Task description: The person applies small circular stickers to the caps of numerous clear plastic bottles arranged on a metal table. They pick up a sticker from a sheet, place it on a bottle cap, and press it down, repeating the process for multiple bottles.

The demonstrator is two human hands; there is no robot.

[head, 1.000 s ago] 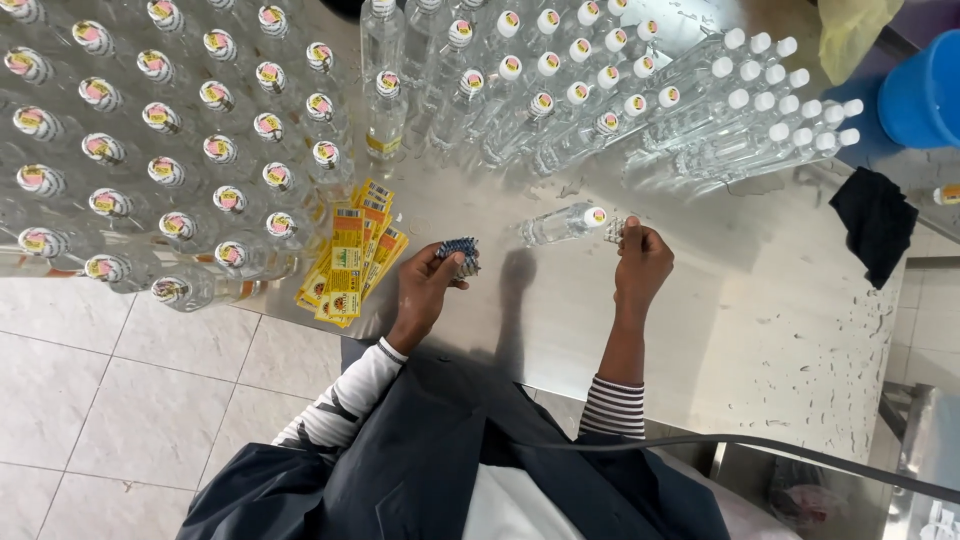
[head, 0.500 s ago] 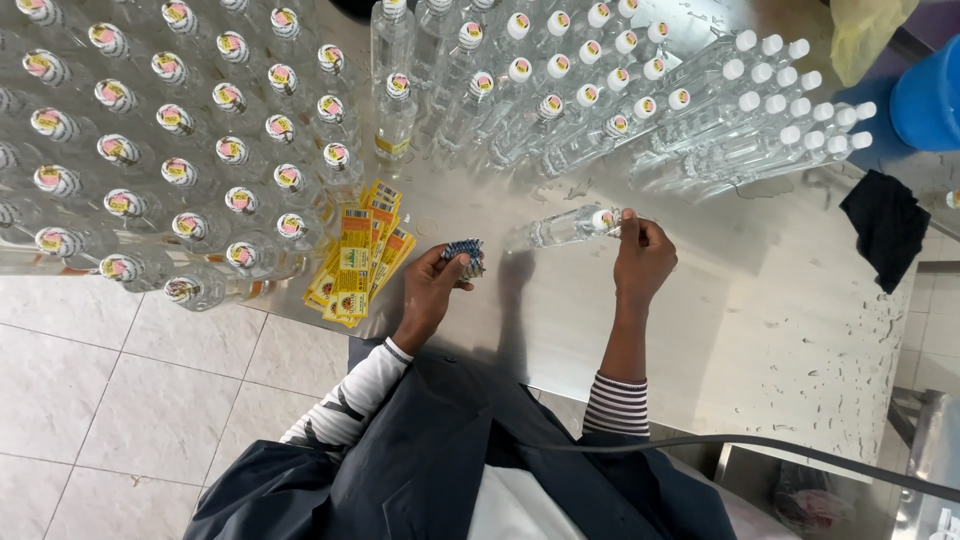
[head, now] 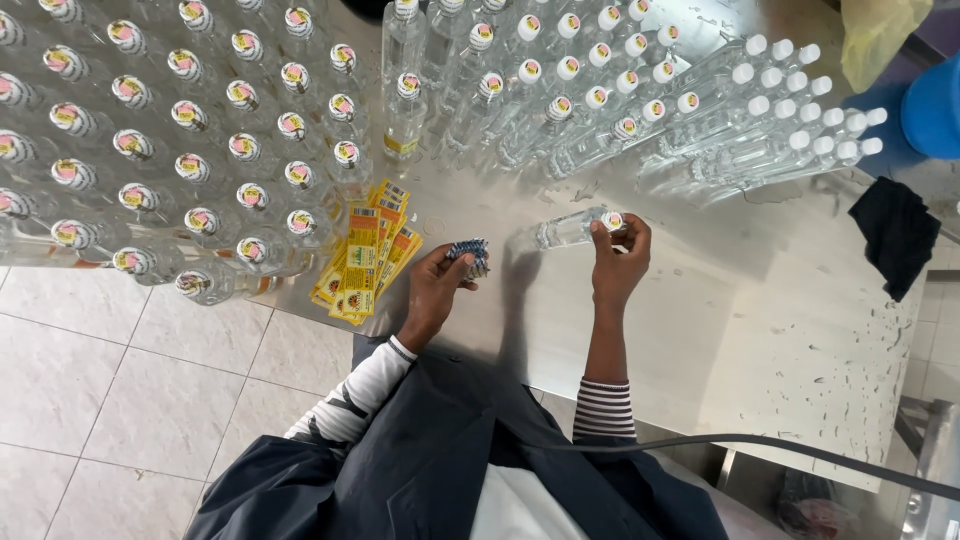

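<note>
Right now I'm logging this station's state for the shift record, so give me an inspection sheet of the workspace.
Surface: steel table, wet with droplets.
Job's things: clear bottle standing alone; small stack of seals.
Clutter: yellow labels fanned beside the bottle rows; black cloth at the far edge.
Grips: left hand holds the seals; right hand fingers on the bottle's cap.
Cables: grey cable across the person's front.
Surroundings: tiled floor, blue bucket.

Clear glossy plastic bottle (head: 565, 229); brushed metal table (head: 780, 320); matt black cloth (head: 897, 235).
</note>
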